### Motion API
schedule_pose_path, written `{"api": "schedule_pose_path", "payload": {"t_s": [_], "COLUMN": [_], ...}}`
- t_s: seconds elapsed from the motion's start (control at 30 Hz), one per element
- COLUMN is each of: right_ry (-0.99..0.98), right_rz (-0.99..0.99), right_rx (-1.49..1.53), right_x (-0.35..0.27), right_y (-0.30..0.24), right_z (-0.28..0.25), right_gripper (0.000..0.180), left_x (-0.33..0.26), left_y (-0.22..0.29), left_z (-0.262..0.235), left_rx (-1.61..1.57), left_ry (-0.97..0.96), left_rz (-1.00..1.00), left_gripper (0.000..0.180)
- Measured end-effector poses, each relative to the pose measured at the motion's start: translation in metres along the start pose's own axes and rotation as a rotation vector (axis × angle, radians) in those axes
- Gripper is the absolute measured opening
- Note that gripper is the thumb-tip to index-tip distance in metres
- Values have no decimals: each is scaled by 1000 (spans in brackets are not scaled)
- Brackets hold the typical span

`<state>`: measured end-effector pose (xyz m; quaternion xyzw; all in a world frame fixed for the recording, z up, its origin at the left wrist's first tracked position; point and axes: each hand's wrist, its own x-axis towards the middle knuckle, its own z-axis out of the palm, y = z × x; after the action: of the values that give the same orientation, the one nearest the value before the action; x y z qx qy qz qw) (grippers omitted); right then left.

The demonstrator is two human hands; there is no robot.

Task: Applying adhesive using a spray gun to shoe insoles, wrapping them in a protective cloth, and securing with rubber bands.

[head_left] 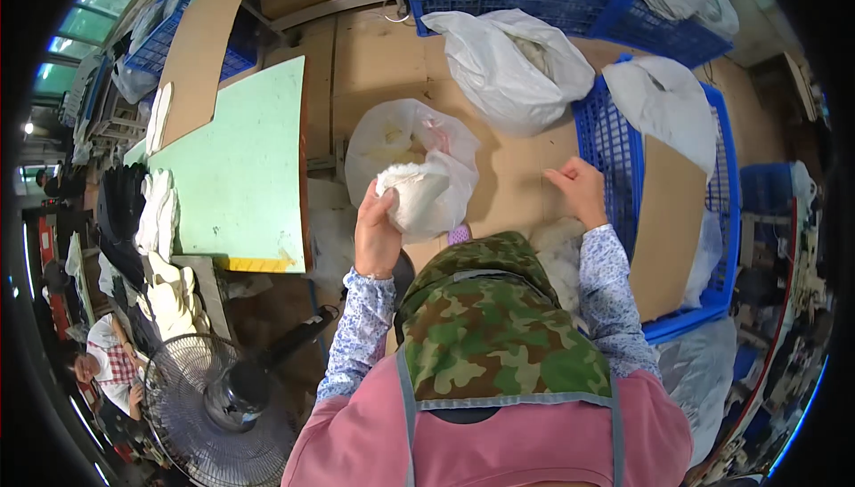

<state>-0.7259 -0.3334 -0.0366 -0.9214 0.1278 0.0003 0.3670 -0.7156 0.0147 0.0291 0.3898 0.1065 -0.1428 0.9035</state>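
Note:
My left hand is closed round a bunched white knit glove, thumb on top. The glove's fuzzy rim is turned up, and its fingers cannot be made out. Directly beyond it stands an open white plastic bag with yellowish and pink things inside. Well apart on the right, my right hand is raised beside a blue crate, its fingers curled and the thumb pointing left. Whether a thread or anything small is pinched there does not show. A camouflage apron covers my lap.
A green tabletop on the left has white gloves at its edge. A standing fan is close by my left arm. On the right is a blue crate with cardboard; another white sack lies ahead. A person sits far left.

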Motion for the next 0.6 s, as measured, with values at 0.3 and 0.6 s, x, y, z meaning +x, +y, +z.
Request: {"api": "schedule_pose_path", "payload": {"t_s": [0.3,0.6], "right_ry": [-231,-807], "right_rz": [-176,-410], "right_rx": [242,705], "right_x": [188,332], "right_y": [11,-187], "right_z": [-8,12], "right_gripper": [71,26], "left_x": [163,261], "left_y": [-5,31], "left_z": [76,150], "left_rx": [49,507], "left_ry": [49,140], "left_rz": [69,264], "left_gripper": [36,32]}}
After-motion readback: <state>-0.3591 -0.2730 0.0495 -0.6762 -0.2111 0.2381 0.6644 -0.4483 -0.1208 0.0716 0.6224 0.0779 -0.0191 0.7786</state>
